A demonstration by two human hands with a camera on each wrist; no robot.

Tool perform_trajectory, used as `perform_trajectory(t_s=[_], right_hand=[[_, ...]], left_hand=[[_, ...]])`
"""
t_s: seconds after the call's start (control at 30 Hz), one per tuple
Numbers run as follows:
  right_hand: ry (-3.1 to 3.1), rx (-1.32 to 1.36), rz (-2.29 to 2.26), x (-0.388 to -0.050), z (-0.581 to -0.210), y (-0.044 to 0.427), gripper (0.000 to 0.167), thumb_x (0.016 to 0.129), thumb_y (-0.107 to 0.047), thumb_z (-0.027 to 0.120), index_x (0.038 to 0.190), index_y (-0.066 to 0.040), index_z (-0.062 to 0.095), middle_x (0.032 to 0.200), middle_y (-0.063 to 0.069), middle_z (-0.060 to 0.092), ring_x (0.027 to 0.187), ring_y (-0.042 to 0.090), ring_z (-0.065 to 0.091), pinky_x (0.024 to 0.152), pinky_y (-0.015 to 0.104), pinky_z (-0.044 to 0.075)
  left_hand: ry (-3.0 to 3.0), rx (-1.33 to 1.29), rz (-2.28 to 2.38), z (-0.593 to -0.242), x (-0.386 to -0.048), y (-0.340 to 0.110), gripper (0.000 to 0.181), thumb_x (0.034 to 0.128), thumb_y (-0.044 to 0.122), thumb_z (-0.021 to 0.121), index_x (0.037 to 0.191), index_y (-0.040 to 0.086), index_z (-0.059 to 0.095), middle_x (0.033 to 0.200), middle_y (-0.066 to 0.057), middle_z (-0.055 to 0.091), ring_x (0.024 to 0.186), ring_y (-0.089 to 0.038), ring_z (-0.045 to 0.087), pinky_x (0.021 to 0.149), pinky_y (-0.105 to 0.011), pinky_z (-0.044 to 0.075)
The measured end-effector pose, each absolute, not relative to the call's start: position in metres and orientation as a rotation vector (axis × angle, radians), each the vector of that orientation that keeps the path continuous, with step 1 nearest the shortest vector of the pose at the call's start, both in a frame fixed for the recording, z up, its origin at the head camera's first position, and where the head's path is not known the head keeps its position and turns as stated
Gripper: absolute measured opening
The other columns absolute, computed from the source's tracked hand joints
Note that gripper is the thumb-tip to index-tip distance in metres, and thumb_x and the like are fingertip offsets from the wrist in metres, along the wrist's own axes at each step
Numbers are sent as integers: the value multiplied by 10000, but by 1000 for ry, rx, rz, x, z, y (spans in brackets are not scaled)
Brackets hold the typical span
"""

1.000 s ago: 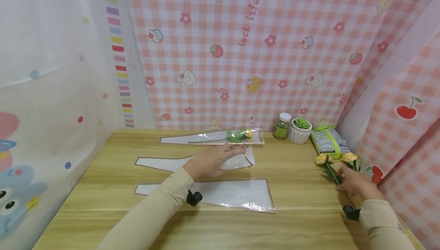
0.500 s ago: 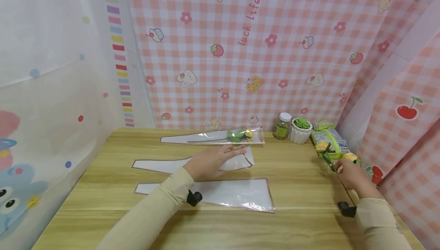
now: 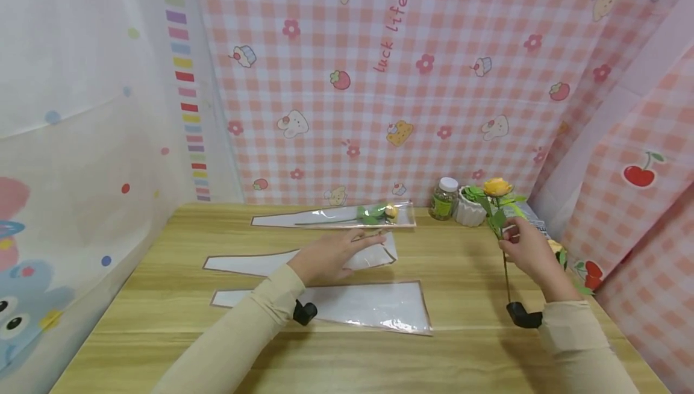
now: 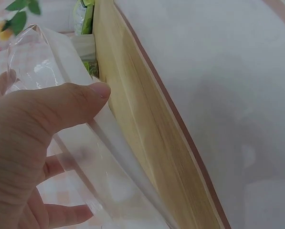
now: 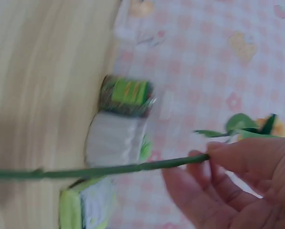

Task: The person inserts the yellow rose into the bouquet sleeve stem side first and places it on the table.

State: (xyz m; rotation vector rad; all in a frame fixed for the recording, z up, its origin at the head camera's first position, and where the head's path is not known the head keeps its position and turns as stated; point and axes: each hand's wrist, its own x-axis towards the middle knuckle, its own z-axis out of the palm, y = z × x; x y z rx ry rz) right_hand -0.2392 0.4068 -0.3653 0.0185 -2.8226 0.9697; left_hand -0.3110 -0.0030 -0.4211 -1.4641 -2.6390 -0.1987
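My right hand (image 3: 531, 252) pinches the green stem (image 5: 109, 170) of an artificial yellow rose (image 3: 497, 187) between thumb and fingers. The rose stands upright at the right of the table, bloom up. My left hand (image 3: 332, 255) holds the wide end of a clear, brown-edged flower sleeve (image 3: 244, 262), the middle of three. In the left wrist view, the thumb lies over the plastic sleeve (image 4: 118, 176) and the other fingers are behind or within it; I cannot tell which. The sleeve's mouth stands partly apart.
At the back, another sleeve (image 3: 276, 220) contains a yellow rose (image 3: 390, 212). A flat sleeve (image 3: 374, 306) lies nearer me. A white-lidded jar (image 3: 443, 201), a potted succulent (image 3: 469, 210) and a green-grey packet (image 3: 534, 220) line the back right. Another yellow rose (image 3: 554, 246) lies beyond my right wrist.
My right hand has lifted the yellow rose off the right side, moved it left and turned it upright. The left hand stays in place; the middle sleeve's narrow end shifts slightly left.
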Motion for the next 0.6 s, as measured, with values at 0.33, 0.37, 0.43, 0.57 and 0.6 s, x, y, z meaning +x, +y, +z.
perform_trajectory(t_s=[0.33, 0.37, 0.43, 0.57, 0.6], right_hand=[[-2495, 28, 1118, -255, -351, 370, 238, 995, -46, 586, 1170, 78, 483, 1102, 250, 572, 1030, 383, 608, 651, 227, 596], [-2468, 33, 1122, -257, -351, 368, 225, 995, -53, 594, 1151, 71, 491, 1094, 243, 579, 1013, 345, 612, 643, 201, 586], [-2413, 45, 1145, -261, -350, 362, 229, 995, -58, 601, 1152, 73, 500, 1085, 234, 586, 977, 251, 611, 641, 175, 576], [-2303, 62, 1256, -265, -347, 352, 291, 991, -46, 610, 1219, 87, 488, 1082, 198, 574, 916, 65, 572, 674, 188, 586], [-2269, 66, 1290, -266, -346, 349, 300, 990, -38, 607, 1227, 96, 482, 1077, 186, 570, 905, 44, 571, 681, 190, 588]], left_hand=[[-2646, -1456, -203, -420, -314, -4, 1010, 890, 186, 789, 1637, 355, 130, 1534, -131, 426, 1047, -213, 646, 746, -271, 582], [-2644, -1459, -207, -420, -315, -5, 1012, 885, 180, 794, 1637, 349, 138, 1537, -136, 421, 1039, -212, 646, 740, -268, 582], [-2640, -1468, -219, -420, -317, -6, 1012, 873, 166, 807, 1635, 332, 162, 1536, -139, 420, 1050, -213, 636, 755, -271, 582], [-2635, -1474, -207, -420, -322, -6, 999, 867, 167, 812, 1632, 319, 187, 1506, -132, 441, 1023, -198, 619, 751, -270, 576], [-2641, -1472, -206, -420, -323, -6, 993, 870, 167, 808, 1632, 320, 188, 1500, -131, 444, 1017, -197, 615, 744, -268, 573]])
